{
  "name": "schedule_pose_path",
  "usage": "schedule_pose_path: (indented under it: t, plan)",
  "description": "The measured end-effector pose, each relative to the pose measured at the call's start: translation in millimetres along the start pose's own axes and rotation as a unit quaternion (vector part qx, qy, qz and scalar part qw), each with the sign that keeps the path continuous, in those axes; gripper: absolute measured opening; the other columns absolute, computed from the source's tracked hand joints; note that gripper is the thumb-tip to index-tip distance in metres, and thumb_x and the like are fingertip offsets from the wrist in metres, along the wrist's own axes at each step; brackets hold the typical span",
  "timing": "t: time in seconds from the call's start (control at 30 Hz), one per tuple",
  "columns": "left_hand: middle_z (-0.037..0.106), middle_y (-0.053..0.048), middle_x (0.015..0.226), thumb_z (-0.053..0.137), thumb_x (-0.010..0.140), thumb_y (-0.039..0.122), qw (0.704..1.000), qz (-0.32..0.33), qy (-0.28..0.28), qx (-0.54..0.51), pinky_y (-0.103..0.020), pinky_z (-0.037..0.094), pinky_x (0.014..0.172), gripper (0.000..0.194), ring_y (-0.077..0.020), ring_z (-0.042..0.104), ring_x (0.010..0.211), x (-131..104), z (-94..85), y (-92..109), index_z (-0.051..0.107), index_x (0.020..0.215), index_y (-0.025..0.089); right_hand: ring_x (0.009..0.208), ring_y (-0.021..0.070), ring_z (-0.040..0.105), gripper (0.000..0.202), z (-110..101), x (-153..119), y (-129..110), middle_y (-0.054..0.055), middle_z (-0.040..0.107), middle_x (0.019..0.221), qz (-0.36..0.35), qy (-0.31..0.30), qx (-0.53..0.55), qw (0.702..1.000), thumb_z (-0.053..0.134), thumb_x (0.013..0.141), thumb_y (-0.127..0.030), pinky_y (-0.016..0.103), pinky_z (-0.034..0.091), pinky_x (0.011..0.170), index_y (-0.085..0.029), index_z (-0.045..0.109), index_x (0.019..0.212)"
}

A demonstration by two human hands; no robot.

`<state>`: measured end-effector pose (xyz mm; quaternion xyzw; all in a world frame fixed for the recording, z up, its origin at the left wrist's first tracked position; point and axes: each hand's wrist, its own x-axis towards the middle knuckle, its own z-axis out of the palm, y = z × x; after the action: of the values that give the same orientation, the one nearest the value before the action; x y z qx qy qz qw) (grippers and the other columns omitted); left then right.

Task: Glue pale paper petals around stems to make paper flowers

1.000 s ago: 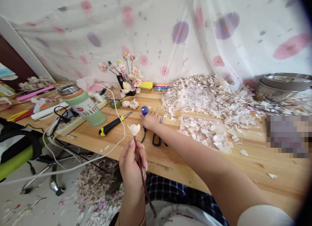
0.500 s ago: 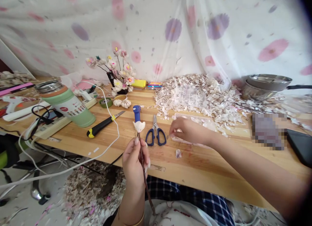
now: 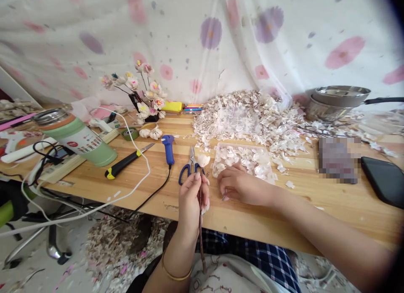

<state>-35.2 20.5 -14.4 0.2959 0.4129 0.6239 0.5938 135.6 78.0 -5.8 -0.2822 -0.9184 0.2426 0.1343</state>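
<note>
My left hand (image 3: 192, 200) is closed around a thin brown stem (image 3: 201, 234), held upright over the table's front edge. A small white flower (image 3: 203, 160) tops the stem, in front of the blue-handled scissors (image 3: 184, 174). My right hand (image 3: 240, 185) is low on the table just before a clear plastic tray (image 3: 215, 158) of pale petals (image 3: 252, 156). Its fingers are curled down and pinched, with a bit of a loose purplish petal (image 3: 224, 197) showing at the tips.
A blue glue gun (image 3: 168, 150) and a utility knife (image 3: 126, 162) lie to the left, near a green bottle (image 3: 91, 143) and white cord. Behind the tray is a petal heap (image 3: 284, 124). A phone (image 3: 381, 179) and metal pans (image 3: 341, 99) are at right.
My right hand has come back from over the tray to the loose petal in front of it. The stem and flower have moved right, now before the scissors. My view has shifted slightly.
</note>
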Motion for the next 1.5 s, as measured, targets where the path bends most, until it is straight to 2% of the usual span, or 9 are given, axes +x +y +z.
schedule_pose_path:
  t: [0.07, 0.17, 0.27, 0.37, 0.47, 0.6, 0.83, 1.2, 1.5]
  plan:
    - [0.046, 0.007, 0.032, 0.068, 0.078, 0.049, 1.000, -0.004, -0.002, 0.008, -0.013, 0.018, 0.026, 0.035, -0.0040, 0.028, 0.022, 0.7, 1.5, -2.8, 0.056, 0.070, 0.016, 0.083, 0.0170, 0.063, 0.008, -0.6, -3.4, 1.1, 0.001, 0.071, 0.081, 0.007, 0.010, 0.026, 1.000, 0.071, 0.081, -0.013, 0.038, 0.037, 0.090, -0.018, 0.069, 0.076]
    - [0.046, 0.007, 0.032, 0.068, 0.078, 0.052, 1.000, -0.010, -0.003, 0.020, -0.014, 0.017, 0.026, 0.038, -0.0041, 0.028, 0.023, 2.8, 4.5, -8.6, 0.057, 0.070, 0.016, 0.072, 0.0150, 0.064, 0.008, -4.7, -10.2, 4.7, 0.001, 0.071, 0.076, 0.034, 0.057, 0.072, 0.995, 0.065, 0.085, -0.015, 0.030, 0.046, 0.075, -0.018, 0.070, 0.079]
    - [0.045, 0.007, 0.032, 0.069, 0.076, 0.055, 0.999, -0.021, -0.008, 0.034, -0.014, 0.015, 0.026, 0.041, -0.0042, 0.027, 0.022, 4.6, 8.4, -15.8, 0.057, 0.070, 0.017, 0.076, 0.0166, 0.066, 0.014, -14.6, -18.3, 8.6, 0.004, 0.072, 0.082, 0.074, 0.152, 0.111, 0.979, 0.061, 0.090, -0.027, 0.030, 0.051, 0.071, -0.018, 0.070, 0.085]
    - [0.043, 0.008, 0.031, 0.068, 0.074, 0.059, 0.998, -0.031, -0.018, 0.052, -0.015, 0.012, 0.027, 0.044, -0.0038, 0.025, 0.022, 5.9, 12.1, -22.9, 0.056, 0.070, 0.017, 0.079, 0.0190, 0.067, 0.022, -26.1, -24.3, 8.8, 0.006, 0.072, 0.084, 0.088, 0.279, 0.172, 0.941, 0.065, 0.087, -0.039, 0.033, 0.053, 0.074, -0.019, 0.072, 0.083]
    - [0.042, 0.008, 0.030, 0.067, 0.073, 0.063, 0.996, -0.042, -0.031, 0.072, -0.016, 0.010, 0.026, 0.047, -0.0038, 0.023, 0.022, 6.7, 15.3, -28.1, 0.055, 0.068, 0.018, 0.076, 0.0189, 0.066, 0.025, -31.7, -25.3, 5.3, 0.005, 0.071, 0.079, 0.088, 0.340, 0.207, 0.913, 0.070, 0.081, -0.046, 0.033, 0.053, 0.072, -0.021, 0.073, 0.078]
    - [0.042, 0.009, 0.030, 0.067, 0.073, 0.062, 0.994, -0.055, -0.051, 0.085, -0.016, 0.012, 0.027, 0.046, -0.0036, 0.022, 0.022, 5.6, 18.9, -30.7, 0.057, 0.068, 0.018, 0.073, 0.0185, 0.066, 0.024, -27.1, -22.9, 1.0, 0.004, 0.072, 0.077, 0.131, 0.333, 0.202, 0.912, 0.071, 0.079, -0.043, 0.032, 0.053, 0.070, -0.019, 0.071, 0.079]
    - [0.040, 0.009, 0.030, 0.065, 0.077, 0.059, 0.987, -0.071, -0.082, 0.114, -0.016, 0.013, 0.029, 0.043, -0.0032, 0.022, 0.023, 1.3, 21.0, -30.4, 0.056, 0.068, 0.018, 0.072, 0.0157, 0.064, 0.006, -22.5, -26.4, 4.2, 0.001, 0.068, 0.077, 0.121, 0.296, 0.112, 0.941, 0.066, 0.082, -0.023, 0.027, 0.049, 0.066, -0.019, 0.062, 0.082]
    - [0.041, 0.010, 0.030, 0.062, 0.079, 0.059, 0.982, -0.087, -0.102, 0.132, -0.016, 0.015, 0.028, 0.043, -0.0034, 0.023, 0.023, -0.7, 20.2, -29.5, 0.055, 0.070, 0.018, 0.069, 0.0150, 0.061, 0.013, -22.4, -27.2, 6.7, 0.000, 0.066, 0.075, 0.113, 0.296, 0.066, 0.946, 0.070, 0.083, -0.026, 0.025, 0.045, 0.064, -0.019, 0.059, 0.081]
    - [0.040, 0.010, 0.030, 0.062, 0.077, 0.062, 0.975, -0.098, -0.124, 0.155, -0.015, 0.017, 0.029, 0.046, -0.0032, 0.024, 0.024, -3.0, 20.7, -24.4, 0.053, 0.068, 0.018, 0.067, 0.0141, 0.059, 0.012, -23.1, -30.1, 6.0, -0.001, 0.065, 0.074, 0.094, 0.275, 0.006, 0.957, 0.070, 0.085, -0.019, 0.025, 0.042, 0.063, -0.018, 0.058, 0.082]
